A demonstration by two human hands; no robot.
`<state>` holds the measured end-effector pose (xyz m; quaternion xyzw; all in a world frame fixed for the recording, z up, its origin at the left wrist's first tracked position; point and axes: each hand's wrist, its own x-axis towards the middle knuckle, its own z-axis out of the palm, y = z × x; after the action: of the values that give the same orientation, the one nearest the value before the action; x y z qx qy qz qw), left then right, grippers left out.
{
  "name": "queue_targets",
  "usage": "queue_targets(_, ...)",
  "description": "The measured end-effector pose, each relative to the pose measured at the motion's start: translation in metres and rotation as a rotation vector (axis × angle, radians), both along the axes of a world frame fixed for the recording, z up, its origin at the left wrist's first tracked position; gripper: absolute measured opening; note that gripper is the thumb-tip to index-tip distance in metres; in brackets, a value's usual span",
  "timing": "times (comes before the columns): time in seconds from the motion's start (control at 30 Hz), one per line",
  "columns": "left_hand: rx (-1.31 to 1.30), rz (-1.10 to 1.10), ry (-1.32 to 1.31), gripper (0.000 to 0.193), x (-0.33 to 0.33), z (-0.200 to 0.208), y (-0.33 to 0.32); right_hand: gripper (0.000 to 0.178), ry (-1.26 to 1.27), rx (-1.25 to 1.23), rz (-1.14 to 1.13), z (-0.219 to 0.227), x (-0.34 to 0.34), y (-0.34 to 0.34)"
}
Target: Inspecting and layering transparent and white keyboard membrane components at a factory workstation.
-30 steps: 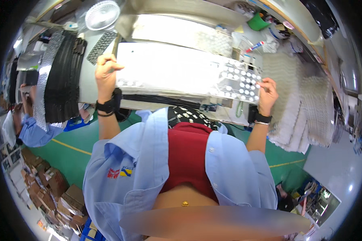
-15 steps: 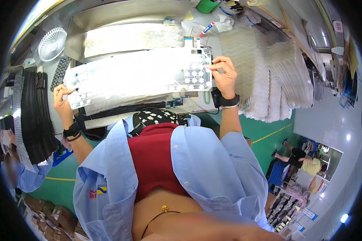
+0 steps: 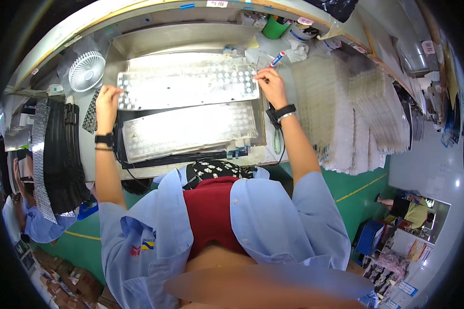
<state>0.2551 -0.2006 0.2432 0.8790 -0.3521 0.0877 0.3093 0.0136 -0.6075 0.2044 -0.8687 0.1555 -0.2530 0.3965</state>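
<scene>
nearest the camera, a light blue shirt (image 3: pixel 273 216) over a red top (image 3: pixel 211 216) is seen, with both forearms raised toward the worktop (image 3: pixel 288 149). a lit panel (image 3: pixel 188 129) lies flat on the worktop just past the body, glowing white. above it, a long perforated clear sheet (image 3: pixel 185 87) is held level between both hands — its left end is pinched by the left hand (image 3: pixel 107 98), fingers closed on the edge, and its right end is pinched by the right hand (image 3: pixel 270 85), thumb and fingertips pressed on the corner. a dark band is worn on each wrist. to the left, a row of black trays (image 3: pixel 62 149) is stacked on edge; to the right, piles of clear sheets (image 3: pixel 345 113) are fanned out. farther back, a second lit tray sits under the held sheet, a small white fan (image 3: pixel 86 70) stands at the left — and a green cup (image 3: pixel 275 27) is set by the rear wall.
</scene>
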Motion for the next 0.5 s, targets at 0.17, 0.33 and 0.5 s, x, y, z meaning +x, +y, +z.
queue_targets(0.17,0.327,-0.118,-0.014,0.032,0.052,-0.042,-0.023,0.012,0.181,-0.318,0.06,-0.048,0.043,-0.012)
queue_targets(0.33,0.57,-0.101,0.085,0.051,0.064,-0.1,-0.031,0.021,0.275,-0.35,0.03,-0.06,0.051,-0.017)
queue_targets(0.5,0.523,-0.064,0.141,0.058,0.079,-0.119,-0.033,0.031,0.274,-0.447,-0.035,-0.055,0.053,-0.012)
